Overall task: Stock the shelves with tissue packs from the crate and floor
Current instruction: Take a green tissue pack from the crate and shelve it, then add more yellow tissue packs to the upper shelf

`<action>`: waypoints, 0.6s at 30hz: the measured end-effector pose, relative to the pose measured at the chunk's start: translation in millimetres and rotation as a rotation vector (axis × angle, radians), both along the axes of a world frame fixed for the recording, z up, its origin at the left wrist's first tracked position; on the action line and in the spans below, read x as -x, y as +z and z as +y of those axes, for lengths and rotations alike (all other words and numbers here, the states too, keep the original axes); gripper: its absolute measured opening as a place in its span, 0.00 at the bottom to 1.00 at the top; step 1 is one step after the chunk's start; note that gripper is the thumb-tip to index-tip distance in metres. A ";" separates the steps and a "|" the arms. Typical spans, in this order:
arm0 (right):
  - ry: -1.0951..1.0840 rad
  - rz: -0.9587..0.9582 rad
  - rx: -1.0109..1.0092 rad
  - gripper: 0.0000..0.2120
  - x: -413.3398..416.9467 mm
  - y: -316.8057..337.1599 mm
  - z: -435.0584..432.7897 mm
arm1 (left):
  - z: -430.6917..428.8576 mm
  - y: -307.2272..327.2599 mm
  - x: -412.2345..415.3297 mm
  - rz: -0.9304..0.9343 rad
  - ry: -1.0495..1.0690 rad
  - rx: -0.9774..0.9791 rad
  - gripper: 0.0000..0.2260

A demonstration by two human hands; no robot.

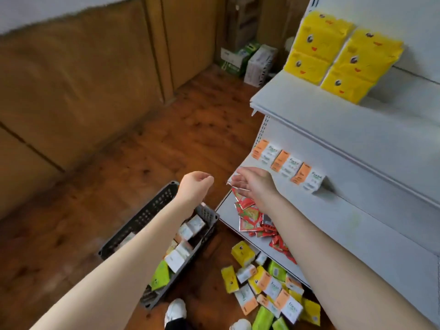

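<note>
While both bare arms reach forward from the bottom of the frame, the left hand (194, 186) hangs at the centre above the far end of a dark grey slotted crate (142, 213). Its fingers are loosely curled, with nothing between them. The right hand (256, 184) sits just right of centre, palm down, fingers (240, 175) stretched out and relaxed towards the left, over the front corner of a white shelving unit (333, 139). No pack is plainly gripped.

Directly below that hand, red tissue packs (250, 219) lie in a loose heap on the lowest shelf (228, 210). On the shelf above, to the right of the hand, orange-and-white packs (289, 166) stand in a neat row. Large yellow packs (338, 58) with printed faces lean on the top shelf (297, 108), at the upper right.

White, orange and green packs (183, 246) lie jumbled inside the crate, at the lower centre. More packs (271, 289), yellow, green, orange and white, are scattered over the wooden floor (95, 186) at the lower right, beside the shelving. A white shoe (176, 310) shows at the bottom edge.
</note>
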State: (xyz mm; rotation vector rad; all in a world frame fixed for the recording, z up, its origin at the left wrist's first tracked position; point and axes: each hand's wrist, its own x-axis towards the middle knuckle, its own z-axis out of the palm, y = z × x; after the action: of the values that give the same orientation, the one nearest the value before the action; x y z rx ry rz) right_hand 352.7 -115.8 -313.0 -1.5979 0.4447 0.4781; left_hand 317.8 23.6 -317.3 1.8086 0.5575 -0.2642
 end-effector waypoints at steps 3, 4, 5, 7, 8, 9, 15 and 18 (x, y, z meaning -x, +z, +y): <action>0.039 0.075 -0.006 0.06 6.7 -28.7 53.2 | 58.3 -30.4 13.3 0.077 0.064 0.011 0.06; 0.053 0.097 -0.005 0.05 9.7 -38.9 68.4 | 75.0 -41.0 17.7 0.089 0.090 0.020 0.05; 0.069 0.115 -0.001 0.03 12.3 -49.6 82.9 | 90.6 -50.4 21.9 0.105 0.114 0.023 0.05; 0.100 0.144 0.003 0.03 17.6 -72.1 108.8 | 117.0 -69.1 31.3 0.137 0.138 0.014 0.05; 0.118 0.164 0.011 0.03 21.0 -83.1 120.0 | 127.8 -78.4 36.3 0.156 0.147 0.011 0.05; 0.139 0.185 0.023 0.03 24.4 -93.2 130.1 | 137.2 -86.7 40.9 0.178 0.158 0.016 0.06; 0.260 0.296 0.084 0.13 32.8 -153.6 176.7 | 180.5 -140.8 62.6 0.290 0.251 0.053 0.07; 0.324 0.351 0.119 0.17 31.4 -190.4 195.9 | 198.2 -178.5 70.8 0.351 0.312 0.062 0.10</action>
State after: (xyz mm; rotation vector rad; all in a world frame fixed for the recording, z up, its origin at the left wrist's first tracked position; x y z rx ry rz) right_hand 321.2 80.1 -503.3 -1.7136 0.4851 1.0037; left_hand 247.0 221.8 -495.8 1.5951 1.0554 -0.3815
